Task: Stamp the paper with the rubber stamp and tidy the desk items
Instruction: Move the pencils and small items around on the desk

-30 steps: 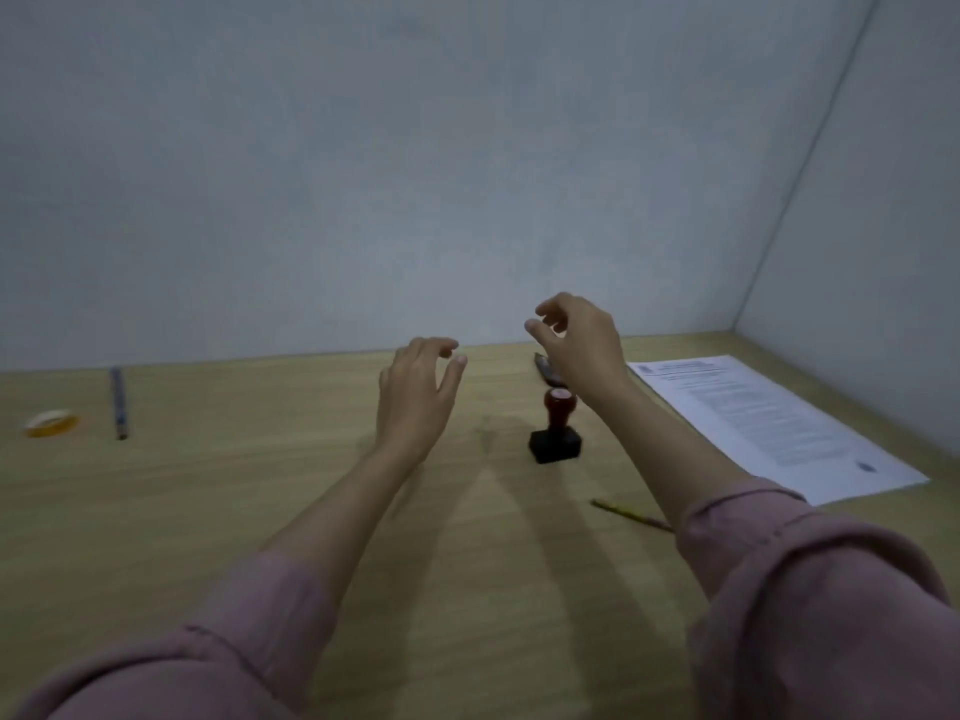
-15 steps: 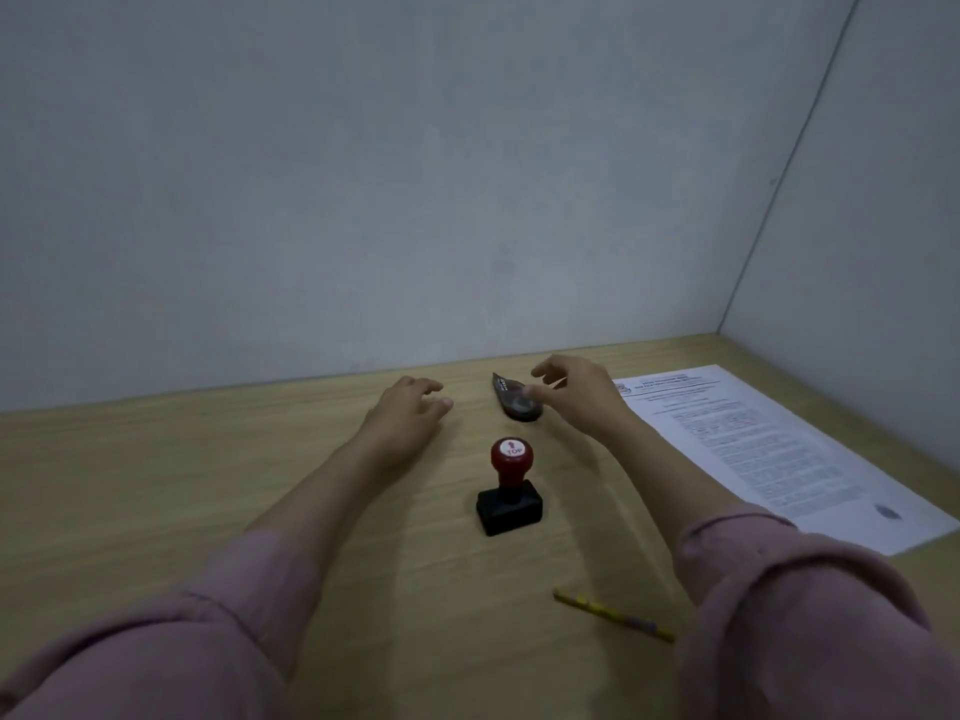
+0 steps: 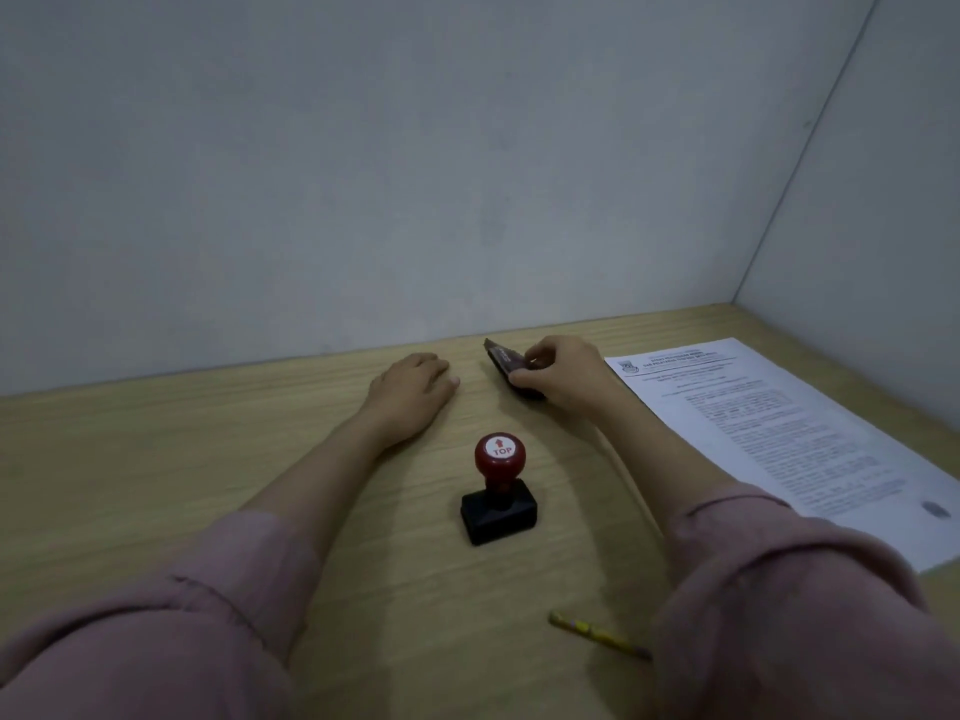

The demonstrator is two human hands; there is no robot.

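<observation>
A rubber stamp (image 3: 498, 491) with a red knob marked TOP and a black base stands upright on the wooden desk (image 3: 156, 485), between my forearms. A printed sheet of paper (image 3: 779, 439) lies at the right, with a small dark stamp mark near its front corner. My right hand (image 3: 563, 374) grips a flat dark case (image 3: 501, 358), likely an ink pad, near the back wall. My left hand (image 3: 415, 392) rests flat on the desk, holding nothing.
A yellow pencil (image 3: 597, 635) lies on the desk near my right sleeve. Grey walls close the desk at the back and at the right.
Both hands came down from the air to the desk. My right hand reached the dark case and closed its fingers on it. The view tilted down and drew closer.
</observation>
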